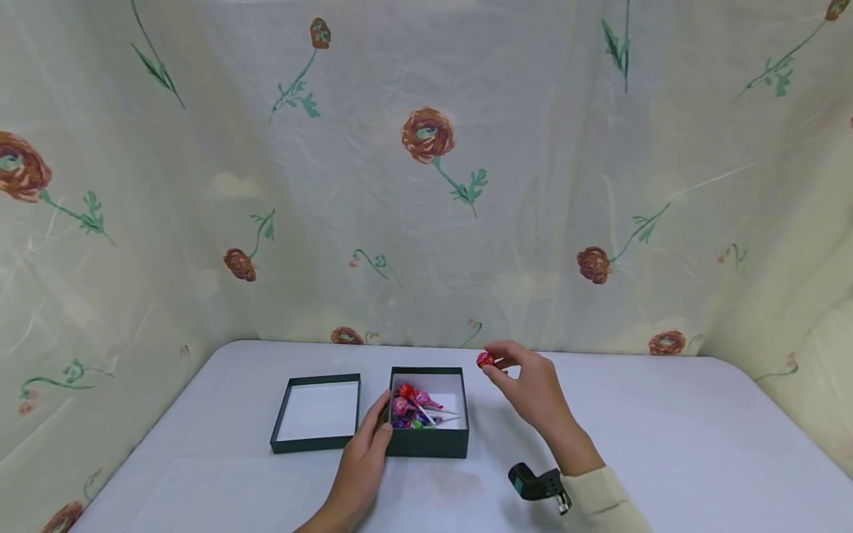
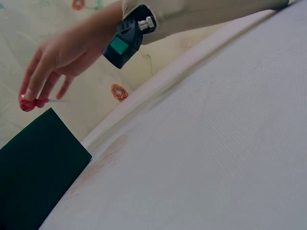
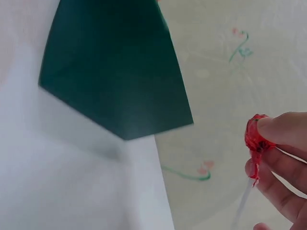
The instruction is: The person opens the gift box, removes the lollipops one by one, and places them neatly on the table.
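A red-wrapped lollipop (image 1: 485,359) is pinched between the thumb and fingers of my right hand (image 1: 533,389), up beside the box's back right corner. In the right wrist view the lollipop's white stick (image 3: 242,203) points down from the wrapper. My left hand (image 1: 363,451) rests against the left side of the dark green box (image 1: 429,444), thumb near the front corner, fingers extended along the wall. Inside the white-lined box lie several wrapped lollipops (image 1: 415,403), pink, red, purple and green, bunched at the left with sticks toward the right.
Left of the box lies its lid (image 1: 316,411), white inside up with a dark green rim. Both are on a white-covered table (image 1: 666,444). A floral curtain (image 1: 520,222) hangs behind and at the sides. A black wrist device (image 1: 536,483) is strapped at my right sleeve.
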A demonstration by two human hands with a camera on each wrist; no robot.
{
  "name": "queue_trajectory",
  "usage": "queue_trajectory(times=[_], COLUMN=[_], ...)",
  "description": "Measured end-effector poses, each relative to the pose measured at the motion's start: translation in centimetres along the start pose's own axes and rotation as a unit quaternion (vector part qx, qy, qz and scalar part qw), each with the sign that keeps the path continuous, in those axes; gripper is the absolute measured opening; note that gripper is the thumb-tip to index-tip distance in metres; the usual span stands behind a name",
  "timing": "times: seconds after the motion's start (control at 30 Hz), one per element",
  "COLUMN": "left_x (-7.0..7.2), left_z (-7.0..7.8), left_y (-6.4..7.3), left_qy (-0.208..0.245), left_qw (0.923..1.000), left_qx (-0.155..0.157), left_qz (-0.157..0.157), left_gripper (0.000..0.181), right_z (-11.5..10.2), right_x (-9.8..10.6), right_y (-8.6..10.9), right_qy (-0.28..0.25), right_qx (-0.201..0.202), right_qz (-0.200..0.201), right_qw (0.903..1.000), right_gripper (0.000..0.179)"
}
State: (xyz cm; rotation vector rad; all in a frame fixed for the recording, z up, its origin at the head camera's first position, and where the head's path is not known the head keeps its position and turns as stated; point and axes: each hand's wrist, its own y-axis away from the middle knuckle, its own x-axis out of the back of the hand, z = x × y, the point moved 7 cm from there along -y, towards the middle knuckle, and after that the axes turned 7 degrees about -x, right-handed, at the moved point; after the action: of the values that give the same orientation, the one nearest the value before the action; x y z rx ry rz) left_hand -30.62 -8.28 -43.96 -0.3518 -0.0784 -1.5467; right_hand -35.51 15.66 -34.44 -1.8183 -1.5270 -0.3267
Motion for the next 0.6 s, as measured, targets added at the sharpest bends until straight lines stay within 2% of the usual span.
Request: queue_trajectory(times=[0.3,0.6], left_x=[-0.1,-0.1], left_z=[0.0,0.0], left_y=[0.0,0.0], left_qy=[0.003,0.005], left_qw=[1.0,1.0], left_qx=[0.001,0.001], left_qz=[-0.005,-0.007], left_gripper=[0.048,0.048], right_z=[1.7,4.0], right_x=[0.2,-0.6], right_y=[-0.2,-0.3], right_qy=[0.036,0.083], right_qx=[-0.012,-0.072], right_qz=[-0.035,-0.091], right_qw=[0.9987,0.9898], right_gripper=[0.025,0.021])
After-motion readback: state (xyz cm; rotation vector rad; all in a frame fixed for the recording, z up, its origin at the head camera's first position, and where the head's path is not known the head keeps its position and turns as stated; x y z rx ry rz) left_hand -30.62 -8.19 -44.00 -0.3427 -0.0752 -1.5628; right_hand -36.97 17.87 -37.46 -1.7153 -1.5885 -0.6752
